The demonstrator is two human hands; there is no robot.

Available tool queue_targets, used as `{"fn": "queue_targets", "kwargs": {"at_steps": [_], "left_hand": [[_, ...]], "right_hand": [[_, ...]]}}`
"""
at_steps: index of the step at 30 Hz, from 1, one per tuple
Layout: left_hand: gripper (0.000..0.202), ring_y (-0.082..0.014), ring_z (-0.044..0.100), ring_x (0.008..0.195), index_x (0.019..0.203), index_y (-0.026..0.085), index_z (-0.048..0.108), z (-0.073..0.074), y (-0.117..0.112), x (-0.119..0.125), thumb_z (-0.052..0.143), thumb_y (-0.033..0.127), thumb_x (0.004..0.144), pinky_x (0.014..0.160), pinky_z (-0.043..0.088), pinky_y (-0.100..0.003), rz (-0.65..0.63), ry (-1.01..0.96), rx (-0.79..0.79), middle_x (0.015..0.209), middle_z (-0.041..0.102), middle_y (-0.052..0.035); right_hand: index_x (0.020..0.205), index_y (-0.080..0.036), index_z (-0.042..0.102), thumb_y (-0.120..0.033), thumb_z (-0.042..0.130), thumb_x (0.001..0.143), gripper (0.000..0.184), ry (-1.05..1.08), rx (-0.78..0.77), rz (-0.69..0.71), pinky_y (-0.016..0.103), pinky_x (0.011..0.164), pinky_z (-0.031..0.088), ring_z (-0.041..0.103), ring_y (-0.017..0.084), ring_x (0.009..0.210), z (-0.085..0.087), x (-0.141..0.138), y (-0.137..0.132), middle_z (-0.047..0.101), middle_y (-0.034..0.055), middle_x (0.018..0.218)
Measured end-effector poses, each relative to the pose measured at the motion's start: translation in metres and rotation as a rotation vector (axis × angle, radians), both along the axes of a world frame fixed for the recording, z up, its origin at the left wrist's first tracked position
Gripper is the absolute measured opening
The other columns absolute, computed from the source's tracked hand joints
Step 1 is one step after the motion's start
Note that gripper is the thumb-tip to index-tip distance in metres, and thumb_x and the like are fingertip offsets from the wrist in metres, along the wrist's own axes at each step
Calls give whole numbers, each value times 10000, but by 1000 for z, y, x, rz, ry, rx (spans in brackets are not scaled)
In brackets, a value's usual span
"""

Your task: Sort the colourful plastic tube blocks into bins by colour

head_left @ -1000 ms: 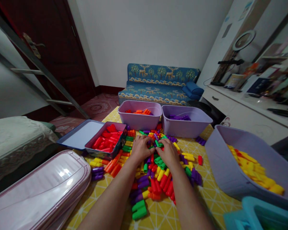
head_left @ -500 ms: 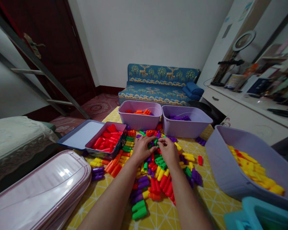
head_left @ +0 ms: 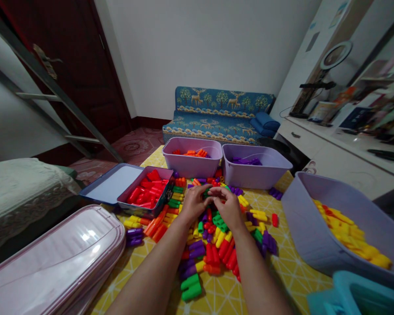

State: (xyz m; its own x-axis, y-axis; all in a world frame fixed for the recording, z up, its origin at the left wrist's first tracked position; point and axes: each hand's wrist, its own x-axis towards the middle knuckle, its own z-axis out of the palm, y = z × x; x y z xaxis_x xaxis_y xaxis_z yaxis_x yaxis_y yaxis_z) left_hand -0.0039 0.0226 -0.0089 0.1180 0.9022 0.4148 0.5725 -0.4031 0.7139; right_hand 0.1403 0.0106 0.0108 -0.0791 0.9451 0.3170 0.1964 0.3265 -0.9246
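My left hand [head_left: 195,203] and my right hand [head_left: 228,208] meet over the middle of a pile of plastic building blocks. Fingers of both hands are curled in, with the tips together around a small green block [head_left: 206,193], which they mostly cover. Just below the hands lie green blocks [head_left: 219,221], with red double-tube blocks [head_left: 212,253] nearer to me. A purple block [head_left: 197,250] rests left of those, and a separate green block [head_left: 191,287] is closest to me on the yellow cloth.
Lilac bins hold orange [head_left: 193,164], purple [head_left: 256,174] and yellow blocks [head_left: 351,229]. An open tin [head_left: 144,213] with red blocks stands left. Stacked pinkish lids [head_left: 59,258] lie at the near left, a teal container [head_left: 341,288] at the near right.
My right hand's fingers have turned inward and closed against the left fingertips, so the green block between them is now more covered. The bins and tin have stayed put.
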Motion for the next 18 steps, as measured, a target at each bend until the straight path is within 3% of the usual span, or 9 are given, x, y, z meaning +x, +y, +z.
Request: {"fn": "queue_targets", "kwargs": {"at_steps": [2,5,8,10,13,18], "left_hand": [[396,-226,637,1045,1191,221,636,-1,1,0,653,282,799,943,479,-352,8,-121,1,1124,705,-64],[355,-208,640,1054,1157,206,645,1,0,0,628,214,803,947,485,-324,44,-294,0,1121,704,-56],[298,-194,647,1026,1095,181,665,4,-1,0,598,174,804,926,497,-304,31,-395,-3,1090,710,-59],[268,-188,662,975,1047,169,681,5,-1,0,603,164,791,891,511,-296,16,-416,-19,1041,723,-59],[235,-185,676,913,994,158,701,4,-1,1,628,164,771,856,522,-295,9,-413,-26,971,740,-59],[209,-192,687,866,955,150,718,4,-2,1,669,182,755,818,530,-294,53,-321,-1,923,750,-64]], "right_hand": [[915,-182,638,-220,510,766,199,-6,38,-83,316,793,536,663,185,870,3,0,-1,699,65,920],[1051,-178,638,-304,573,779,307,-56,94,-216,292,708,532,633,188,880,3,5,0,641,109,1118],[1240,-185,562,-372,618,778,501,-61,54,-176,301,714,529,628,186,874,1,8,2,610,119,1194],[1231,-200,576,-393,601,806,468,-69,43,-101,311,770,521,632,190,914,1,6,1,639,99,1156],[1070,-212,661,-404,595,821,321,-126,126,-71,309,844,490,621,200,988,3,3,-1,666,77,1115],[881,-183,665,-532,500,854,387,-178,8,-277,282,642,459,616,182,649,-2,11,2,670,37,698]]}}
